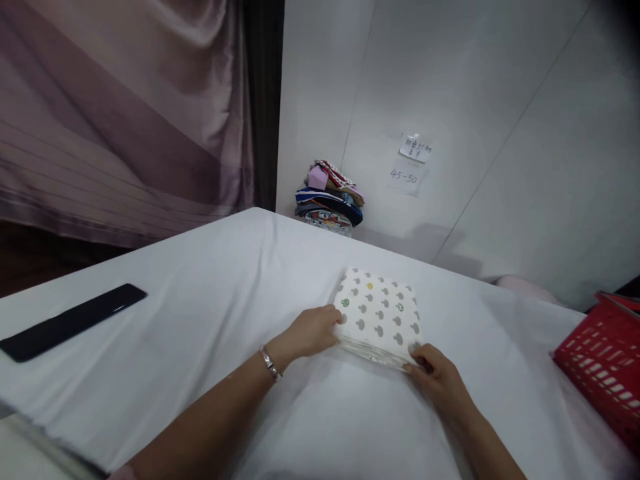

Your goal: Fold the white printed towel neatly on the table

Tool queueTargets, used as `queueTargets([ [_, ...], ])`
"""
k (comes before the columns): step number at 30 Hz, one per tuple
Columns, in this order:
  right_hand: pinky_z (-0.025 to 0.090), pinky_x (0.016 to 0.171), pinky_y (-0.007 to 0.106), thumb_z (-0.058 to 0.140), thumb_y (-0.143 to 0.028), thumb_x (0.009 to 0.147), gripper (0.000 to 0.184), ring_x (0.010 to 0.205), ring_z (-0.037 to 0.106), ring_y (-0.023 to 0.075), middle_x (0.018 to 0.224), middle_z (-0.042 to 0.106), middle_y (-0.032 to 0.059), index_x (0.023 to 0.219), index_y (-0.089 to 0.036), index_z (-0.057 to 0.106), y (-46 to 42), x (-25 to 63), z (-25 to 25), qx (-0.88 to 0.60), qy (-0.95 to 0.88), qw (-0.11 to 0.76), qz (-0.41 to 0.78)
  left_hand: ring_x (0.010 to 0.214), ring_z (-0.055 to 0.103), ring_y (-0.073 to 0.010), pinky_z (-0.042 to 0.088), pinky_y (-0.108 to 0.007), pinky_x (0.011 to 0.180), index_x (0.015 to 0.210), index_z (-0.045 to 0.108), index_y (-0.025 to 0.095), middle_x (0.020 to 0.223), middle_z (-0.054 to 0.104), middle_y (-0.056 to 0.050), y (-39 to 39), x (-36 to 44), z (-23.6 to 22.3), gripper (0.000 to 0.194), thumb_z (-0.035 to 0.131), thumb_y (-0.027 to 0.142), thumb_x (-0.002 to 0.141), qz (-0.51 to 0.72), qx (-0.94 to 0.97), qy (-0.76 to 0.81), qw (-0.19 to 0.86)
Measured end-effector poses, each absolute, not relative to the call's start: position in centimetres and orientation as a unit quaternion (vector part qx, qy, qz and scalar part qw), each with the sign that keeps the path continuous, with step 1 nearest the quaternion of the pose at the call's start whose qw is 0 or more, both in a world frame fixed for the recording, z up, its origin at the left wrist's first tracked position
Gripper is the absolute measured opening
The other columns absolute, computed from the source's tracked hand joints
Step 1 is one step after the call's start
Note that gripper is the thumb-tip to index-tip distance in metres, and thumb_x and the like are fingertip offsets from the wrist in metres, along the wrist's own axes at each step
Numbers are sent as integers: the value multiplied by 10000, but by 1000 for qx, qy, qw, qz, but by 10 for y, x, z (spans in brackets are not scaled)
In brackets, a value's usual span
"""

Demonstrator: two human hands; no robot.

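A folded white cloth (377, 310) with a grey print and a few green and yellow marks lies on the white-covered table (310, 413), its layered edge facing me. My left hand (317, 328) pinches its near left corner, thumb on top. At the near right corner, my right hand (437, 375) grips the edge between thumb and fingers. The undersides of both corners are hidden by my fingers.
Against the white wall, a stack of folded clothes (330, 197) stands at the table's far edge. A red plastic basket (603, 360) is at the right. To the left lies a flat black object (75, 321). Two paper labels (413, 163) are on the wall, and a pinkish curtain (130, 113) hangs behind.
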State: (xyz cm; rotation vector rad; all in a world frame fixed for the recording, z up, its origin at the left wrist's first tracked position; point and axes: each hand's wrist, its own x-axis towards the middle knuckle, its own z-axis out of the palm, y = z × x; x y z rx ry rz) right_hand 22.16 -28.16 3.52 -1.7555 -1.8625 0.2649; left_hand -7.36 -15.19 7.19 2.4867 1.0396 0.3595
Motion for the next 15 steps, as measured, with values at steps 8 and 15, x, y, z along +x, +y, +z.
queueTargets([
  [8,414,580,272,540,-462,834,245,641,498,157,699,523,-5,791,-221,558,-278,228,25,-658,-693,280,88,723,556,-147,366,-251,614,776,548,206,892,608,3,-148,-72,60,78,533,191,700,114,895,375,213],
  [15,414,570,266,568,-434,822,210,629,494,148,696,530,-11,792,-226,559,-278,228,24,-659,-690,286,82,736,558,-153,369,-250,617,737,547,199,860,608,2,-146,-72,59,28,535,194,712,115,902,361,206],
])
